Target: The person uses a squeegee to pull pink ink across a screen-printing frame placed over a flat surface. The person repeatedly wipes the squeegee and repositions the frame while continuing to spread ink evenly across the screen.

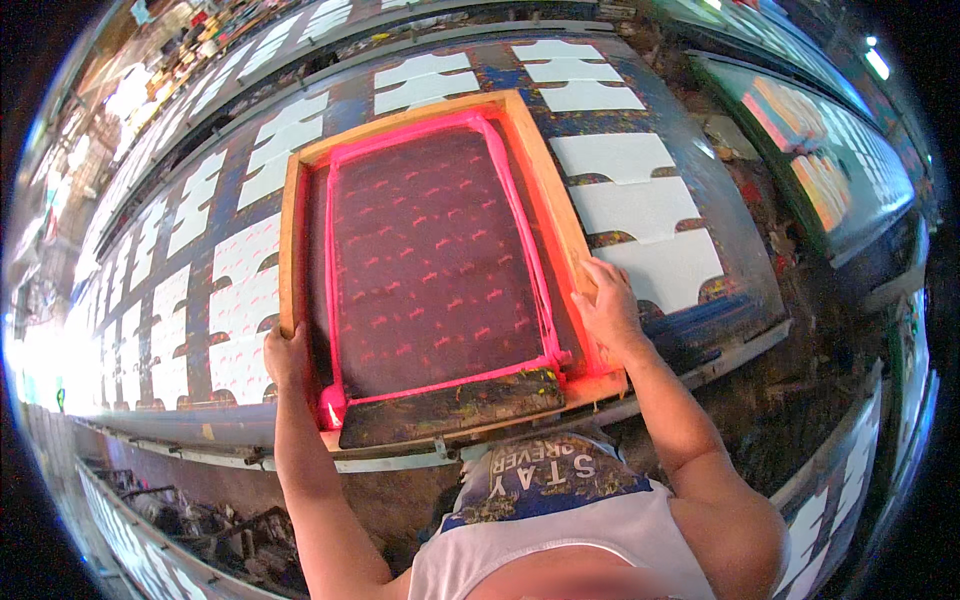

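Note:
A wooden-framed printing screen point(435, 260) with dark mesh and small pink marks lies tilted over the long table. Bright pink ink lines the mesh's border and stains the right side of the frame. My left hand point(287, 355) grips the frame's left rail near its lower end. On the opposite side, my right hand point(608, 305) is closed around the right rail, thumb toward the mesh. A dark, ink-stained squeegee board point(455, 405) rests along the screen's near end. Whatever lies directly beneath the screen is hidden.
White cut fabric pieces point(640, 210) lie in rows on the ink-stained table point(740, 270). Left of the screen, some pieces point(245, 290) carry pink prints. Another table point(850, 190) at the right holds stacks of coloured pieces point(790, 115). A metal rail point(700, 375) runs along the near edge.

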